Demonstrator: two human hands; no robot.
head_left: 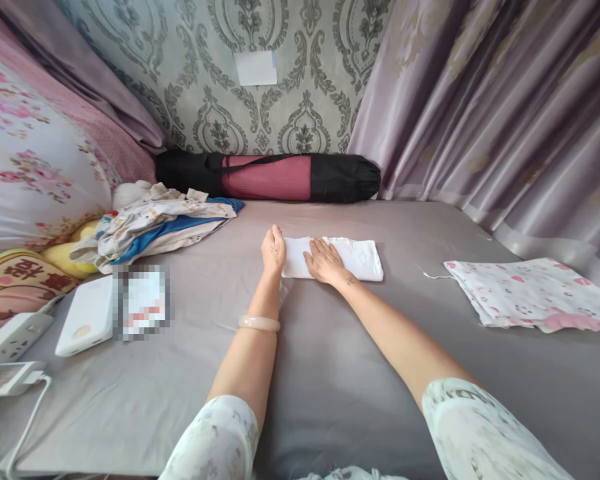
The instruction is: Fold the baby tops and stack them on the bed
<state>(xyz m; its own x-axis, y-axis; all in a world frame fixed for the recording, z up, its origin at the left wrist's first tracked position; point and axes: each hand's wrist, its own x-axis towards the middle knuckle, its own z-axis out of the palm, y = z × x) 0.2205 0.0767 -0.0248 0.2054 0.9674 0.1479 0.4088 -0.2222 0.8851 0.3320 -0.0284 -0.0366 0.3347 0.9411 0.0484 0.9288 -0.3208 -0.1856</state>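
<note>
A white folded cloth (363,260) lies flat as a long, narrow strip on the grey sheet (340,373). My right hand (326,261) rests palm down on it, left of its middle, with the fingers stretched out. At the cloth's left end, my left hand (274,250) stands on its edge against the fabric. Its fingers point away from me and look extended, partly hidden by the angle. Neither hand grips anything. A pale bangle (259,323) circles my left forearm.
A rolled mat in a black and red bag (267,177) lies along the wall. Rumpled clothes (165,223), a white power bank (86,313) and a power strip (15,337) are on the left. To the right lies a folded pink-patterned cloth (525,290) near the curtain (460,100).
</note>
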